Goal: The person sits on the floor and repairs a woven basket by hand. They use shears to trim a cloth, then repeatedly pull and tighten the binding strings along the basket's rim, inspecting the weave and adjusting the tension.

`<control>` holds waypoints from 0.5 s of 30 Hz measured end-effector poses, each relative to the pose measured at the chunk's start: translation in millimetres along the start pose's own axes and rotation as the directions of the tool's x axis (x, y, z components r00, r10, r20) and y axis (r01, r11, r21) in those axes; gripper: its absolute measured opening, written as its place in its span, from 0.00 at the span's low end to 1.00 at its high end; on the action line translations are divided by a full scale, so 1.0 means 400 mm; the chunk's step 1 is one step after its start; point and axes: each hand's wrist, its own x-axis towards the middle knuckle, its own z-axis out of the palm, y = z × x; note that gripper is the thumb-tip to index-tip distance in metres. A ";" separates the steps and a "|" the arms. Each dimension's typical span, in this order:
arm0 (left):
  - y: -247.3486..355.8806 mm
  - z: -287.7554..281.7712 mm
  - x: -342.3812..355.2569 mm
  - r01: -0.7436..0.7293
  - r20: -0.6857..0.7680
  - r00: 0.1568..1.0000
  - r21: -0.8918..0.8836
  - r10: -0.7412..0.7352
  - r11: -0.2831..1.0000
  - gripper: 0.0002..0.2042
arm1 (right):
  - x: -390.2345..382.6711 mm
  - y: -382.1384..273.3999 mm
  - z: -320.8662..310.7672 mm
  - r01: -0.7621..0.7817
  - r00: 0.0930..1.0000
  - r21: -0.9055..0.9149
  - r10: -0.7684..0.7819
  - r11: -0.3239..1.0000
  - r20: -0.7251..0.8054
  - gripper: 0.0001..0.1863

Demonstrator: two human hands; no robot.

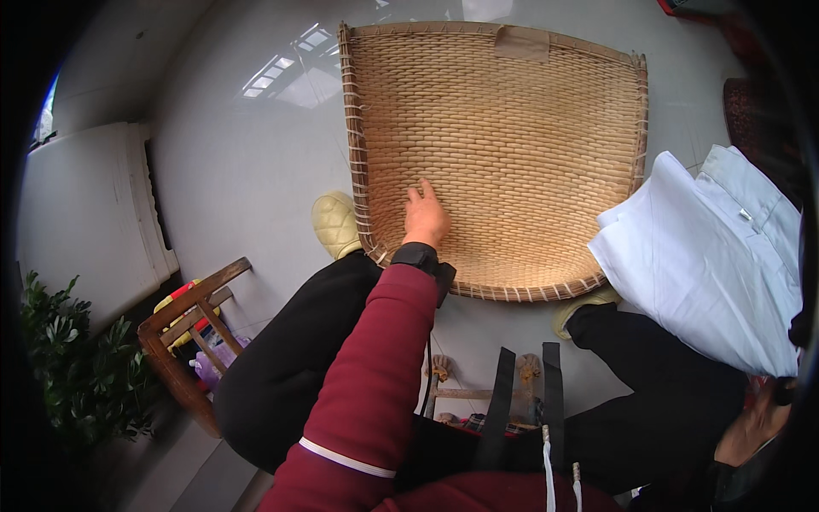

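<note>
The pale glossy tiled floor fills most of the view, with open room left of and beyond the tray; window glare washes out part of it. On it lies the large flat woven bamboo winnowing tray, tan, with a raised bound rim and a small brown patch at its far edge. Its near rim curves past the person's knees, and its right near corner is hidden under the folded white cloth garment, which slopes from the tray edge down toward the lower right, where the dark lens rim cuts it off.

The left hand rests palm down on the tray's near left part, fingers stretched flat and together, gripping nothing; a black band circles the wrist above a dark red sleeve. The right hand shows only partly at the lower right rim, beneath the white garment; whether its fingers are closed on the cloth cannot be made out.

A brown wooden chair frame stands at lower left, crowding that side, with coloured items inside it too small to identify. A pale yellow slipper touches the tray's left rim.
</note>
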 end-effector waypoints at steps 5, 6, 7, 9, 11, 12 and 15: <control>0.010 -0.147 -0.028 -0.193 -0.217 0.963 -0.127 0.163 0.973 0.18 | 0.076 0.015 0.019 0.052 0.999 0.103 -0.053 0.993 0.007 0.19; 0.036 -0.186 -0.046 -0.221 -0.251 0.953 -0.187 0.171 0.957 0.17 | 0.096 0.024 0.031 0.096 0.995 0.093 -0.094 0.991 -0.023 0.18; 0.075 -0.228 -0.069 -0.258 -0.268 0.945 -0.262 0.187 0.930 0.16 | 0.106 0.025 0.039 0.121 0.990 0.078 -0.115 0.990 -0.082 0.17; 0.172 -0.305 -0.148 -0.403 -0.271 0.915 -0.573 0.299 0.714 0.15 | 0.119 0.022 0.058 0.111 0.982 0.231 -0.070 0.967 -0.178 0.14; 0.285 -0.353 -0.267 -0.595 -0.383 0.777 -0.706 0.499 0.385 0.17 | 0.125 0.005 0.079 0.090 0.984 0.293 -0.039 0.952 -0.176 0.12; 0.336 -0.385 -0.330 -0.615 -0.328 0.722 -0.707 0.609 0.348 0.20 | 0.127 -0.012 0.084 0.081 0.994 0.301 -0.055 0.950 -0.094 0.11; 0.469 -0.488 -0.509 -0.727 -0.149 0.366 -0.662 0.918 0.183 0.30 | 0.118 -0.068 0.114 0.117 0.993 0.413 -0.110 0.903 -0.041 0.11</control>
